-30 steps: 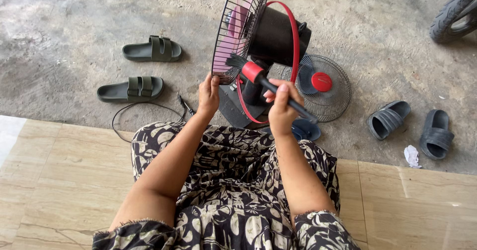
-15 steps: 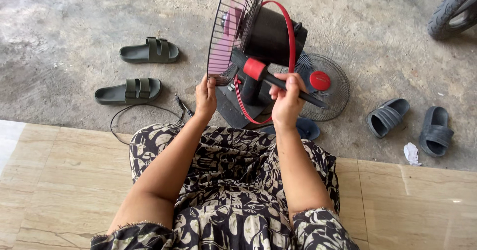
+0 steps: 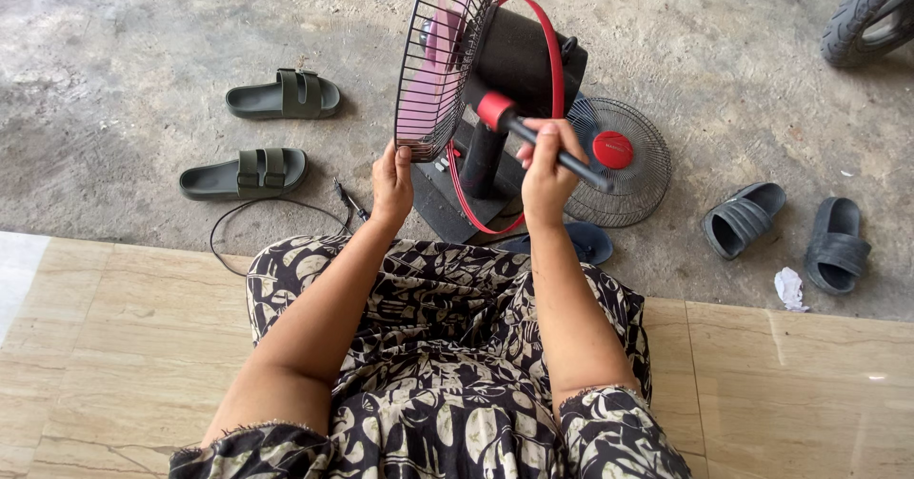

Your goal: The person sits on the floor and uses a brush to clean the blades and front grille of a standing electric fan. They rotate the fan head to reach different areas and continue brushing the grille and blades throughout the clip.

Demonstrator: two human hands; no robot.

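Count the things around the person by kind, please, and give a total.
Fans: 1, the fan, its cage held by the left hand
Brushes: 1, the brush in the right hand
Loose fan grilles: 1, the grille
Green sandals: 2, and
Black sandals: 2, and
Total: 7

Rough concrete floor (image 3: 143, 22) meeting a polished tile step (image 3: 114, 346).

On the concrete: two dark green sandals (image 3: 283, 96) at left, a black cord (image 3: 276, 208) beside them, the fan's base (image 3: 447, 198), a detached wire grille (image 3: 624, 160) with a red centre, two black slippers (image 3: 745, 218) at right, a crumpled white scrap (image 3: 789, 289), and a tyre (image 3: 871, 12) at the corner.
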